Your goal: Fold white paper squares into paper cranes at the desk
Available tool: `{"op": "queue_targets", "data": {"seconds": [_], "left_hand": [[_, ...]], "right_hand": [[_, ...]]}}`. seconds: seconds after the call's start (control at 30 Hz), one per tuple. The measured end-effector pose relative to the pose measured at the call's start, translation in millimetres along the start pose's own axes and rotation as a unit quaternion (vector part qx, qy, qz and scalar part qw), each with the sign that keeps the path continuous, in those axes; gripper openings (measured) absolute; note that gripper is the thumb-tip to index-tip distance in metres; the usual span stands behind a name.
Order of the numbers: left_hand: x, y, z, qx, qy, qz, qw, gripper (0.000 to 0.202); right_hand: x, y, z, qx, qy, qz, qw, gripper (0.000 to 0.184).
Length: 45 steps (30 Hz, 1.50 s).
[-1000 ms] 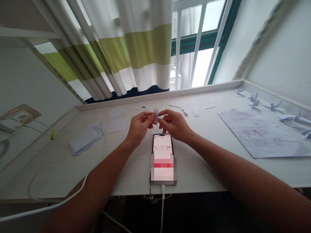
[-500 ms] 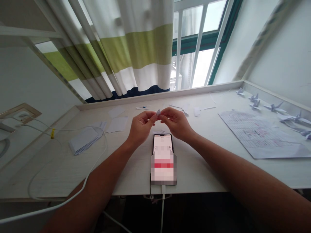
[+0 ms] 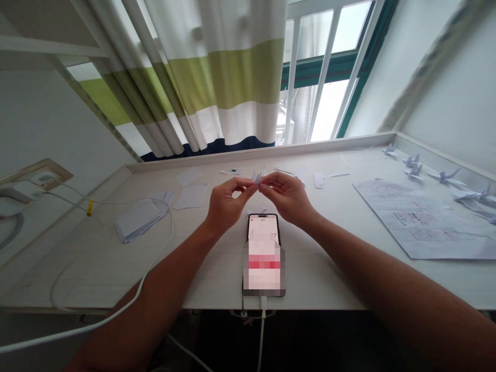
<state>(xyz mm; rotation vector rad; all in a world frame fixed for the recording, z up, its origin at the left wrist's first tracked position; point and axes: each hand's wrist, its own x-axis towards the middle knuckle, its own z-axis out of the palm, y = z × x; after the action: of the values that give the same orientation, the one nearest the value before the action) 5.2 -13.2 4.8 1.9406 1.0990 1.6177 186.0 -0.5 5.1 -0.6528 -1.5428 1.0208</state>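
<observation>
My left hand (image 3: 228, 203) and my right hand (image 3: 287, 196) meet above the desk behind the phone. Between their fingertips is a small white paper crane (image 3: 257, 179), its pointed tips sticking up. The left thumb and forefinger pinch it from one side, the right thumb and forefinger from the other. Fingers hide its lower part. Below the hands lies a phone (image 3: 263, 227) with a lit screen, partly blurred, and a white cable plugged into its near end. A small paper scrap (image 3: 256, 211) rests just beyond the phone.
Several folded paper cranes (image 3: 445, 176) stand along the right edge, behind a written sheet (image 3: 422, 222). A paper stack (image 3: 141, 219) and a loose sheet (image 3: 191, 196) lie at left. A white cable (image 3: 165, 235) loops over my left forearm. A low rim (image 3: 201, 158) borders the desk's back.
The paper crane shows more between my fingertips, its points a little more spread. The whole view has shifted slightly, and both hands keep their pinch.
</observation>
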Motion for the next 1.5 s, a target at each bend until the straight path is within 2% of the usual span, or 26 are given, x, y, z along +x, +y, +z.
{"op": "queue_targets", "data": {"seconds": [0.23,0.43,0.7,0.93,1.17,1.4,1.5], "left_hand": [[0,-2,1.3,-0.107,-0.017,-0.095,0.99,0.033],[1,-2,3.4,-0.142,-0.026,-0.135,0.98,0.036],[3,7,2.6,-0.156,-0.052,-0.108,0.98,0.026],[-1,0,5.4,-0.146,-0.057,-0.108,0.982,0.033],[-1,3,7.5,-0.135,-0.027,-0.114,0.984,0.022],[-3,0,11.4,-0.151,0.007,-0.13,0.98,0.027],[-5,3,11.5,-0.136,0.004,-0.124,0.983,0.03]], "right_hand": [[-2,-6,3,0.019,0.021,0.007,1.0,0.031],[-2,-8,1,0.047,0.001,0.041,0.998,0.036],[1,-6,-4,0.133,0.009,0.082,0.988,0.042],[1,-6,-3,0.117,0.015,0.095,0.988,0.04],[2,-2,-1,0.124,0.014,0.077,0.989,0.033],[2,1,0,0.107,0.028,0.07,0.991,0.037],[2,0,0,0.109,0.029,0.068,0.991,0.039]]}}
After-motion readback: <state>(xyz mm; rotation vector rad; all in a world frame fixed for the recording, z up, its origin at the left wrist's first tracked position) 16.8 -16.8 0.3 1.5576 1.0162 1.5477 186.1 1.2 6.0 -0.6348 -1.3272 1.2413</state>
